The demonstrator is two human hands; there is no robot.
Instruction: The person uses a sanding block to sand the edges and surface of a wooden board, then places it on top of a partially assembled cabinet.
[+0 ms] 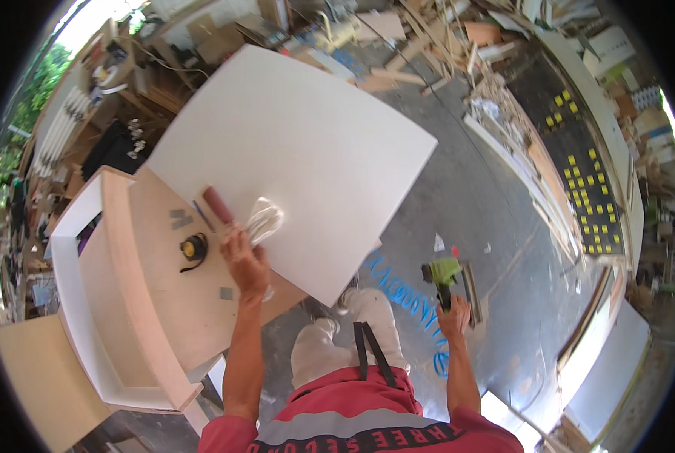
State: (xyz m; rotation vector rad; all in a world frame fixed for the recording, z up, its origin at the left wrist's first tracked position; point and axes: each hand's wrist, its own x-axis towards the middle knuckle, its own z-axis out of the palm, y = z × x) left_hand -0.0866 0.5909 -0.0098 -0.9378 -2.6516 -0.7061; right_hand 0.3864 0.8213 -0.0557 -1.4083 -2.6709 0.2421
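I am having the right hand (pixel 454 317) grip a green-and-black power tool (pixel 444 272), to the lower right of the white panel (pixel 315 143). I am holding the left hand (pixel 245 263) at the panel's lower-left edge, beside something shiny and clear (pixel 265 219); I cannot tell whether its fingers are gripping that. A tape measure (pixel 194 248) is lying left of the panel.

We've a green pistol-grip tool (pixel 444 269) w/ dark handle in our R hand (pixel 453 317), off the white panel's (pixel 299 143) lower-right edge; blurry clear wad (pixel 265 217) + maroon cylinder (pixel 216 204), tilted, nr its lower-left edge, by our L hand (pixel 245 264), contact unclear.
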